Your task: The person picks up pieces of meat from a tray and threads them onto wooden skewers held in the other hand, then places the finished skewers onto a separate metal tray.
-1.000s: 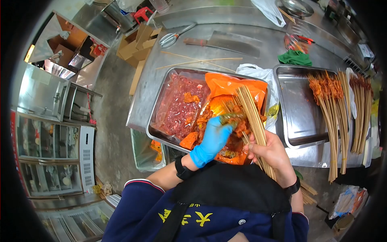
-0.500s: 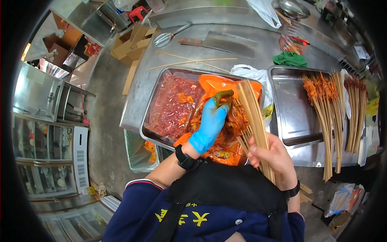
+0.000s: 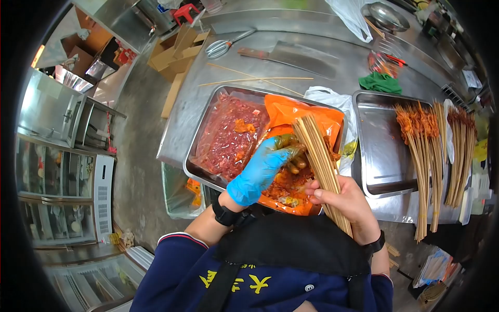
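My right hand [image 3: 340,200], bare, grips a thick bundle of bamboo skewers [image 3: 318,151] that leans upward to the left. My left hand [image 3: 267,164] wears a blue glove, its fingertips coated in brown-orange marinade. Those fingers curl close beside the upper part of the bundle; what they hold is hidden. Below them, marinated meat [image 3: 286,182] lies in an open orange bag [image 3: 291,110]. Left of it, raw red meat pieces [image 3: 228,125] fill a clear bag. Both bags sit in a metal tray [image 3: 196,162].
A second metal tray [image 3: 382,140] stands on the right, with loaded meat skewers [image 3: 418,130] across its right side. Beyond the trays lie a cleaver [image 3: 301,58], scissors [image 3: 221,48], two loose skewers [image 3: 254,79] and a green cloth [image 3: 379,82]. A cardboard box [image 3: 179,52] is at the left.
My left hand has turned and shifted slightly left and down, its fingers now curled by the skewers. The bundle tilts further left in my right hand. The view has shifted slightly.
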A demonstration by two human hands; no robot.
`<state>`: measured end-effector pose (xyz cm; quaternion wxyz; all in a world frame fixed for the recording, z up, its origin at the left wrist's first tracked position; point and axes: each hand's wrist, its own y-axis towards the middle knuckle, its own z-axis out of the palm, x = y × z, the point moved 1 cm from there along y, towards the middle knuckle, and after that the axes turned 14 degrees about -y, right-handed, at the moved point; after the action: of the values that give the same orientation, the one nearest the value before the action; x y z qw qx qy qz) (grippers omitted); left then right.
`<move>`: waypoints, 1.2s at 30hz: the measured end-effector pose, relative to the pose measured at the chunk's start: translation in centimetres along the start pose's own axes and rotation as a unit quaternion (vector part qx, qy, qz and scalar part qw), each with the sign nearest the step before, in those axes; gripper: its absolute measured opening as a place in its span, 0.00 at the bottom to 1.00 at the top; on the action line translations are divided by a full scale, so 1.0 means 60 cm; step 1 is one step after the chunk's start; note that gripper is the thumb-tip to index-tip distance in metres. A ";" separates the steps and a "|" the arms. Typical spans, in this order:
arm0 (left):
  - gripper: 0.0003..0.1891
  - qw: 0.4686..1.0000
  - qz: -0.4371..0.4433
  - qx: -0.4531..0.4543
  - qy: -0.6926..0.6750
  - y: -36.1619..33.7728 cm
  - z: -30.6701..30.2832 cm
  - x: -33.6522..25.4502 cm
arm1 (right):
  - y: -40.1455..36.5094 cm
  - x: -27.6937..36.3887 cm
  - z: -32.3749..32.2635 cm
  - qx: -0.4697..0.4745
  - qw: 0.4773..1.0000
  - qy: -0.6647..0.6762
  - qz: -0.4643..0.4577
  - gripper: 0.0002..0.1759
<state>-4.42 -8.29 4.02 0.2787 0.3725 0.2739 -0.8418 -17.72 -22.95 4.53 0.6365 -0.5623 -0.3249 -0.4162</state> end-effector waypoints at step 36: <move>0.16 0.617 0.069 0.092 0.778 -0.063 -0.098 0.042 | 0.012 -0.011 0.007 -0.038 0.999 -0.005 0.024 0.07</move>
<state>-5.63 -2.38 -0.36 -0.0174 0.9296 0.2832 -0.2354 -17.36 -22.43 3.72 0.6229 -0.5957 -0.2989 -0.4096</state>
